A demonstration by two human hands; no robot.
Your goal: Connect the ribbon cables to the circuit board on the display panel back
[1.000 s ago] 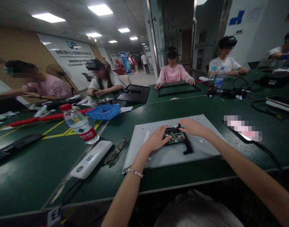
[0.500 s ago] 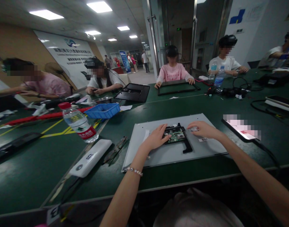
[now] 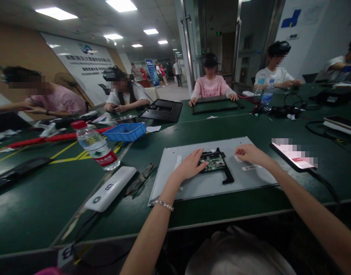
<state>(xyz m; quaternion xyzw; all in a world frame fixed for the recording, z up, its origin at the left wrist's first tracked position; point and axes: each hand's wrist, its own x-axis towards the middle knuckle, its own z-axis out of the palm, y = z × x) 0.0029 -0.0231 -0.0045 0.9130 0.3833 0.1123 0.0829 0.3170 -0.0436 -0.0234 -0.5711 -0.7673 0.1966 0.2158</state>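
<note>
A grey flat display panel (image 3: 166, 183) lies on the green table. On its back sits a black bracket (image 3: 228, 176) framing a green circuit board (image 3: 215, 164). My left hand (image 3: 189, 165) rests on the left side of the bracket and board, fingers stretched out and the thumb across the near edge. To the right of the bracket, my right hand (image 3: 247, 154) is over the panel, thumb and fingers pinched together. A small pale piece shows at its fingertips, too small to name. Below it a white barcode label (image 3: 250, 167) is on the panel.
Left of the panel are glasses (image 3: 140, 179), a white power bank (image 3: 111, 189), a water bottle (image 3: 98, 147) and a blue tray (image 3: 125, 132). A cabled phone (image 3: 293, 154) lies at right. Several people sit around the table; the one opposite holds a black frame (image 3: 217, 111).
My right hand has moved a little to the right, away from the bracket, still pinched. My left hand stays in place on the bracket and board.
</note>
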